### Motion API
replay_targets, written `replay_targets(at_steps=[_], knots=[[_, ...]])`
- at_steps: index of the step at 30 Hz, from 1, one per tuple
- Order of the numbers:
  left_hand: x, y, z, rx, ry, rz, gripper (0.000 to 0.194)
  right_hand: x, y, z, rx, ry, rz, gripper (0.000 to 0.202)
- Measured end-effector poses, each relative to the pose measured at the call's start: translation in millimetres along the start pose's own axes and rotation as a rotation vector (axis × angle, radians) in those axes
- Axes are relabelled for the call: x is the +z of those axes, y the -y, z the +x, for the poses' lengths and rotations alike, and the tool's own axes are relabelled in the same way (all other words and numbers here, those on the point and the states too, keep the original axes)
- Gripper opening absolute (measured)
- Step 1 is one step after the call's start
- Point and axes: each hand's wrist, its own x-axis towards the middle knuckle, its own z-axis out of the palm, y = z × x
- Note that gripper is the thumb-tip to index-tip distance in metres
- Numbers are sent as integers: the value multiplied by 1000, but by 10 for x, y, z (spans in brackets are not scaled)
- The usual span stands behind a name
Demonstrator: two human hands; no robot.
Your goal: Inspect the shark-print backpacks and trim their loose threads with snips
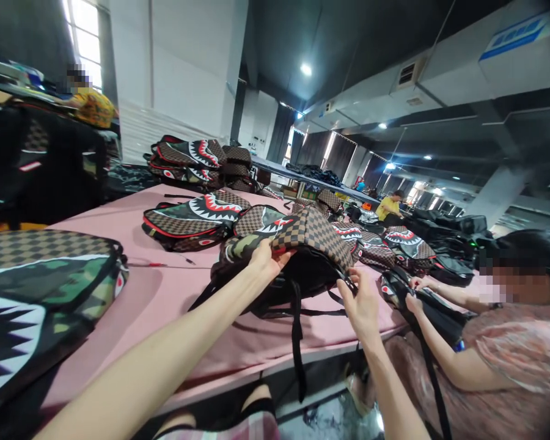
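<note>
In front of me a brown checkered backpack (309,235) with a camouflage and shark-mouth print rests on the pink table, its black underside tilted toward me. Black straps hang from it over the table's front edge. My left hand (266,261) is closed on its near edge, fingers tucked under the checkered panel. At the bag's right corner, my right hand (363,299) pinches the dark edge between thumb and curled fingers; the exact grip is partly hidden.
The pink table (114,229) carries a large shark-print backpack (46,293) at left, another backpack (192,220) beyond, and stacked bags (187,159) at the back. At right, a seated co-worker (508,342) handles a black bag (440,311) close to my right arm.
</note>
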Motion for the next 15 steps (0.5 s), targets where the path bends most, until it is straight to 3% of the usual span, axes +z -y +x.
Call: replay_targets(at_steps=[6,10,15], knots=[[16,16,50,30,-6,-13,15,367,451,135,-381,-208,-108,19],[7,12,58,21,15,8,20,511,545,208,-442,-326,-223,17],[1,-4,56,-18,12,44,24,552,588,214,-453,-341,-306,18]])
